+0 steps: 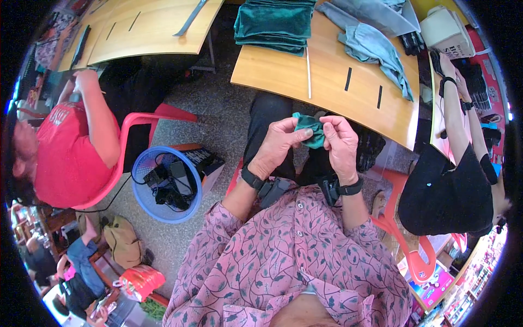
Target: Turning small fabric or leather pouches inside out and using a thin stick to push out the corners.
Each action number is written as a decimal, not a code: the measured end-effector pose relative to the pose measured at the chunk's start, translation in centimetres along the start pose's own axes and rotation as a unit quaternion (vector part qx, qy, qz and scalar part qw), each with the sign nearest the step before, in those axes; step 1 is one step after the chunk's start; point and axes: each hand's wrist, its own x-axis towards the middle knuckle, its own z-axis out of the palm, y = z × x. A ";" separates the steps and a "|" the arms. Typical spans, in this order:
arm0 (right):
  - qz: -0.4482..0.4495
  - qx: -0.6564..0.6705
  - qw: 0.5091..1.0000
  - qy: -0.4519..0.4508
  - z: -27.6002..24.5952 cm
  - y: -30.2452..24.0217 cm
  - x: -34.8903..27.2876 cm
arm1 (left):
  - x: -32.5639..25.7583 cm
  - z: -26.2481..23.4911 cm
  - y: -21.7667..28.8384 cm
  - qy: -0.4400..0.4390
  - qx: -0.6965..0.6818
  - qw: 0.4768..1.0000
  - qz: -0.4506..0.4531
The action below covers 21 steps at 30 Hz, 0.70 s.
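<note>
A small bunched piece of green velvet cloth (pixel 315 140) is held up between my two hands, above my lap and just short of the table's near edge. My left hand (pixel 277 143) pinches its left side, the thumb lying on top. On the other side, my right hand (pixel 341 146) grips it between thumb and fingertips. Folds hide part of the cloth and its full shape. Beyond my hands, a stack of folded dark green velvet (pixel 274 24) lies on the wooden table (pixel 272 71). A thin white strip (pixel 309 73) rests near the stack.
Grey-blue cloth (pixel 373 52) spreads over the table's right side, below a grey bin (pixel 376 13). A blue basket (pixel 197 191) of black adapters and cables stands on the floor at left. One person in red (pixel 71 152) sits left, another in black (pixel 447 191) right.
</note>
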 end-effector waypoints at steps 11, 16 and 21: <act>0.029 -0.051 0.997 -0.049 -0.2 0.3 0.1 | 0.4 -0.2 -1.5 -0.080 -0.279 0.957 -0.017; -0.057 -0.123 0.991 0.001 -0.3 1.3 0.8 | 0.3 0.0 -1.7 -0.101 -0.288 0.952 -0.040; -0.068 -0.096 0.993 0.004 -0.7 1.7 1.4 | -0.3 0.5 -1.1 -0.141 -0.240 0.956 -0.091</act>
